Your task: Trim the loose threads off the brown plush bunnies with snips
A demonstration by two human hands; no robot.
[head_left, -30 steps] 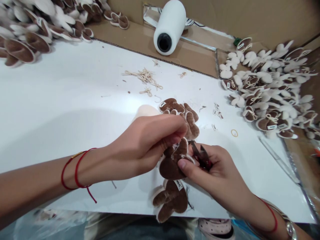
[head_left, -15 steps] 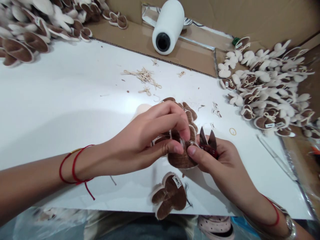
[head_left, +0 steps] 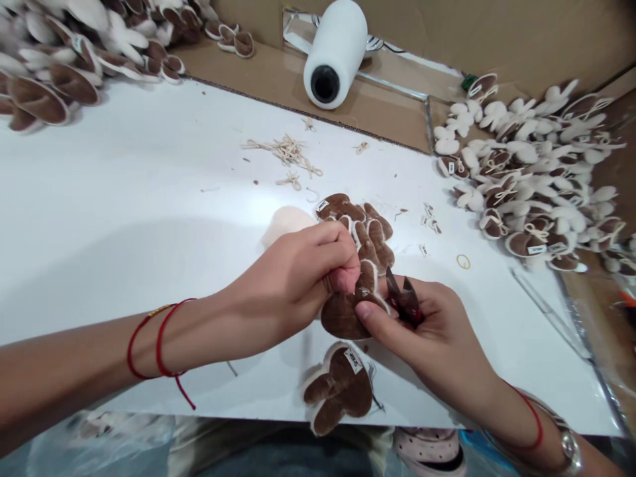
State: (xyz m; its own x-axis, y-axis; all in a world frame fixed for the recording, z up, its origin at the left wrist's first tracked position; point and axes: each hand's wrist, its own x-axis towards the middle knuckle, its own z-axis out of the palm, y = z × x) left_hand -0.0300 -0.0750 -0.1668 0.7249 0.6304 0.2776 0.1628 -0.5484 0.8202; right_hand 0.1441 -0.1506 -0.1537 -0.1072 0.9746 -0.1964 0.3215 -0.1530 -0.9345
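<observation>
My right hand (head_left: 432,318) grips a brown plush bunny-head piece (head_left: 342,319) with white edges, its thumb pressed on the front. Thread snips (head_left: 405,301) with dark blades and red handles are also tucked in that hand, blades pointing up. My left hand (head_left: 313,271) is closed in a pinch at the piece's upper left; what its fingertips hold is too small or hidden. Just beyond, more brown plush pieces (head_left: 380,245) lie in a small heap. Nearer the table edge rests another bunny-shaped piece (head_left: 342,391) with a white label and dark threads beside it.
Cream cord bows (head_left: 288,151) lie mid-table, with small labels (head_left: 431,218) to the right. A white thread cone (head_left: 338,53) lies on cardboard at the back. Plush piles stand left (head_left: 40,99) and right (head_left: 527,179). Metal tweezers (head_left: 549,315) lie at the right edge.
My left hand has drawn its fingers together into a tight pinch and shifted slightly left. My right hand has moved a little left with the plush piece and the snips.
</observation>
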